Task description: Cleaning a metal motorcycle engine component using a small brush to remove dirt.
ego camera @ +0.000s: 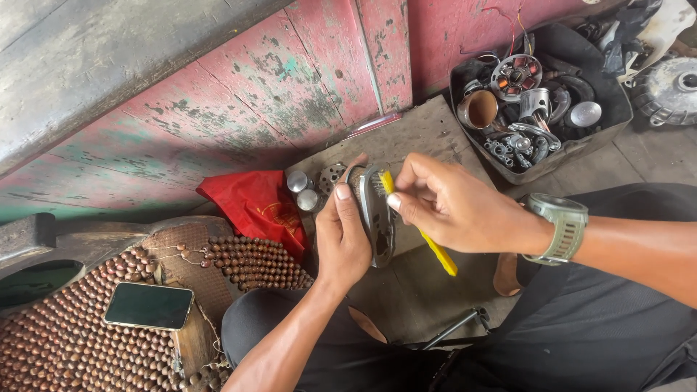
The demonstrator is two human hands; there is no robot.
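head view looks down on the left hand [341, 236] clamped around a curved grey metal part [374, 218], held on edge above a worn wooden board [414, 138], while the right hand [450, 207], wearing a green watch [563, 229], pinches a yellow-handled brush [428, 239] with its bristles against the part's upper rim. near the hands lie a red cloth [258, 203] and two small metal cylinders [301, 190]; a dark tub of engine parts [537, 94] sits further off, and a phone [149, 306] rests on a beaded seat mat [65, 341].
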